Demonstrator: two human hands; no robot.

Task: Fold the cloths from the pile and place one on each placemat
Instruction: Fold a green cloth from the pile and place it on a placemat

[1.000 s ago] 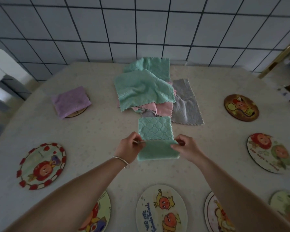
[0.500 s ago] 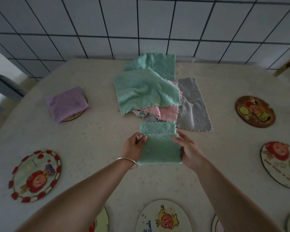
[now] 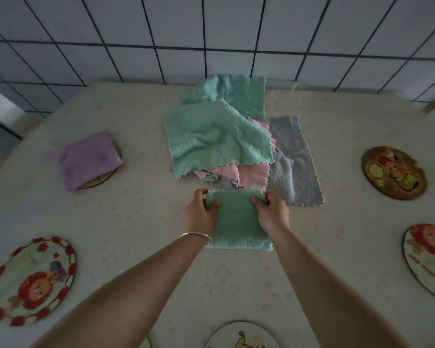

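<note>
Head view showed the folded green cloth (image 3: 239,222) flat on the worktop (image 3: 141,222), just at 6 o'clock of the pile (image 3: 221,139). Left hand (image 3: 200,213) and right hand (image 3: 273,213) each pinched a far corner. Purple cloth (image 3: 86,158) covered a placemat (image 3: 103,177) at 10 o'clock.

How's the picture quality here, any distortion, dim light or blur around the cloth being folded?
Head view: wide-angle bending curves the wall tiles and table edge; lighting is dim and flat, no glare; the green cloth and both hands look slightly soft.
</note>
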